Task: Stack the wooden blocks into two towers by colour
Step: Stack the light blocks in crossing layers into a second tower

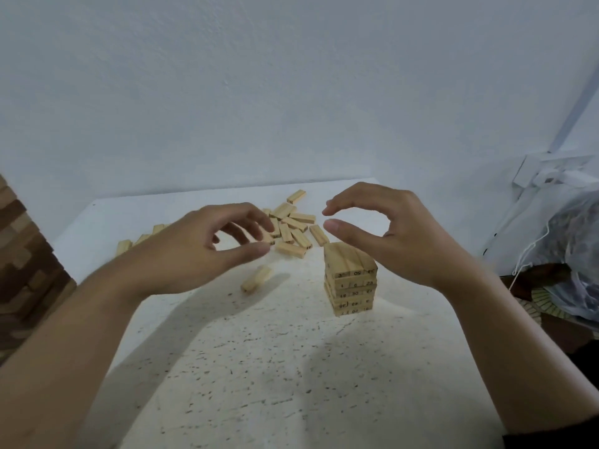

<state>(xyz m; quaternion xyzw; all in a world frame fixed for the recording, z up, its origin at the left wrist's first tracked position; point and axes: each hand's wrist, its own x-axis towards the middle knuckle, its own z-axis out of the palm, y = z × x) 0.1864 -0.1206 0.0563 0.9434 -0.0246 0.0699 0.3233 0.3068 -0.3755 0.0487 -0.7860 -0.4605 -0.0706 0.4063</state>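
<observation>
A tower of light wooden blocks [350, 280] with printed numbers stands several layers high on the white speckled table [265, 358]. My right hand [395, 234] hovers just above and right of its top, fingers loosely curved, holding nothing. My left hand [207, 241] hovers left of the tower, fingers loosely curved and empty. A single loose block [257, 279] lies below my left hand. A heap of loose light blocks [293, 226] lies behind, partly hidden by my left fingers. More blocks [136, 242] lie at the left, behind my left wrist.
A wall of mixed brown wooden pieces [22, 264] stands at the table's left edge. A clear plastic bag [573, 254] and white fittings [547, 173] lie off the table's right side. A pale wall rises behind the table.
</observation>
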